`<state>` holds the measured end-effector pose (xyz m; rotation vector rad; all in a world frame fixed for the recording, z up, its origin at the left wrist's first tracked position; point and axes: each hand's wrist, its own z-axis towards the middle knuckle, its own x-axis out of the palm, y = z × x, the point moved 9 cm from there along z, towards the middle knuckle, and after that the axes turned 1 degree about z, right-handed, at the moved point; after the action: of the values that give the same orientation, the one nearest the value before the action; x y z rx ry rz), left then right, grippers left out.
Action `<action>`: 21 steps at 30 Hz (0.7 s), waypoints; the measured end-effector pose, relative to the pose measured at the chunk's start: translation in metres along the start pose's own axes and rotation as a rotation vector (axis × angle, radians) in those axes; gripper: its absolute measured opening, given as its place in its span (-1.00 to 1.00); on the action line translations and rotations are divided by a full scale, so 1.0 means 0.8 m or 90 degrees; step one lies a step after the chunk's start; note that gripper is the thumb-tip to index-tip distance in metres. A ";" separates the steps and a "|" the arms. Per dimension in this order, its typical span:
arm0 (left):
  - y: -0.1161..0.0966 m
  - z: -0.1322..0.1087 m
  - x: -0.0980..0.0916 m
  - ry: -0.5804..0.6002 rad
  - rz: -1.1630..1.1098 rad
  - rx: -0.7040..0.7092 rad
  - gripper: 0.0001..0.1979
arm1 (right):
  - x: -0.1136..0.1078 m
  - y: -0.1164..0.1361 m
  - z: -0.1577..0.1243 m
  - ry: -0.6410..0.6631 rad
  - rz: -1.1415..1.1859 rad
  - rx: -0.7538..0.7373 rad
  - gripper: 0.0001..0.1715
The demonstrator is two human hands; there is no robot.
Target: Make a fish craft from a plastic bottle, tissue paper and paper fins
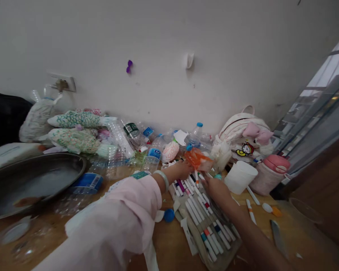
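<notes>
My left hand [182, 169], in a pink sleeve with a pale bangle at the wrist, reaches forward and is closed on an orange plastic wrapper [198, 158]. Just right of it, my right hand [216, 187] rests over a row of white marker pens [199, 210] in an open pencil case [214, 259]. Its fingers pinch near a pen under the wrapper; what they grip is too small to name.
A white cup [239, 177] and a pink-lidded bottle [269, 173] stand to the right, with a backpack [243, 133] behind. Plastic bottles [135, 145] and patterned bags [75, 130] crowd the wall. A dark metal pan [31, 180] lies left. A knife [277, 233] lies at right.
</notes>
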<state>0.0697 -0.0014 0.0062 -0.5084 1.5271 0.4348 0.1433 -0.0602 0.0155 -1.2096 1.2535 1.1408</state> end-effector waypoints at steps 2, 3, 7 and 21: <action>0.019 0.007 0.001 -0.016 -0.010 -0.034 -0.44 | 0.001 -0.004 0.003 0.005 0.017 -0.006 -0.58; 0.026 0.009 0.001 -0.022 -0.016 -0.048 -0.45 | 0.000 -0.006 0.004 0.004 0.033 -0.013 -0.58; 0.041 0.008 0.004 -0.032 -0.027 -0.089 -0.54 | -0.002 -0.003 0.002 -0.007 0.090 -0.061 -0.58; 0.041 0.013 -0.009 -0.115 -0.044 -0.249 -0.65 | 0.006 0.011 -0.008 0.051 0.023 -0.036 -0.59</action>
<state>0.0594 0.0317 0.0116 -0.8012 1.2489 0.7131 0.1346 -0.0664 0.0112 -1.2908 1.3152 1.1705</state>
